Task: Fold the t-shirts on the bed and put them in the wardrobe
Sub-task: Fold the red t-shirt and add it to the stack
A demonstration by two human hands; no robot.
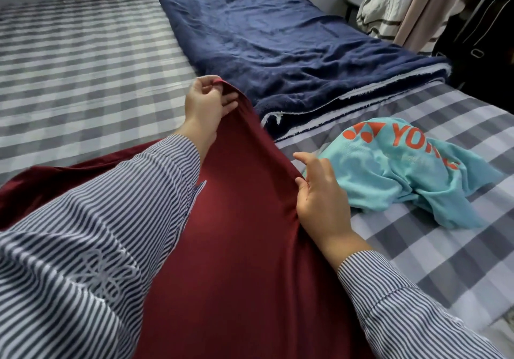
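A dark red t-shirt (244,233) is stretched over the near part of the bed, running from the lower edge of the view up to the middle. My left hand (207,107) pinches its far corner, lifted a little off the bed. My right hand (319,191) grips the shirt's right edge, with the thumb under the cloth and the forefinger held out. A light blue t-shirt (403,175) with orange lettering lies crumpled on the bed just right of my right hand.
The bed has a grey and white checked sheet (83,66). A folded navy blanket (292,52) lies along the far right side. Clothes hang at the upper right (417,5), next to a dark bag (478,36).
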